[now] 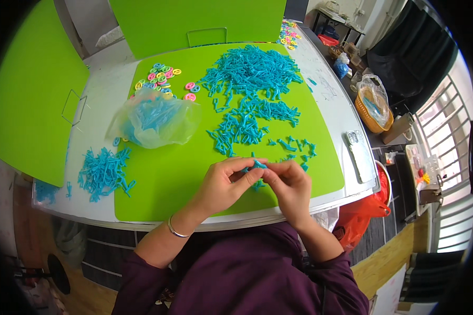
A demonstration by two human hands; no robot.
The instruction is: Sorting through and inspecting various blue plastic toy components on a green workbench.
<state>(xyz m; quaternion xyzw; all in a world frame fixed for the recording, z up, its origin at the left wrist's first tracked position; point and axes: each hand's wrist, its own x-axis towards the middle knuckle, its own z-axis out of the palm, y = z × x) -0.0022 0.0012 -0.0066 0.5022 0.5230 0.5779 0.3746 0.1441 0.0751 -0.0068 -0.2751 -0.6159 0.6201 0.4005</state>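
Note:
My left hand (227, 184) and my right hand (290, 184) meet over the near edge of a green mat (163, 178), and both pinch a small blue plastic piece (256, 166) between the fingertips. More loose blue pieces (294, 147) lie just beyond my hands. A large heap of the same blue pieces (249, 73) covers the far middle of the mat. A thin bracelet sits on my left wrist.
A clear plastic bag (155, 119) with blue pieces lies at the mat's left. A pile of joined blue pieces (104, 172) sits on the white table (100, 89). Coloured rings (163, 76) lie far left. A phone (359, 152) rests right. Green panels (31, 89) stand around.

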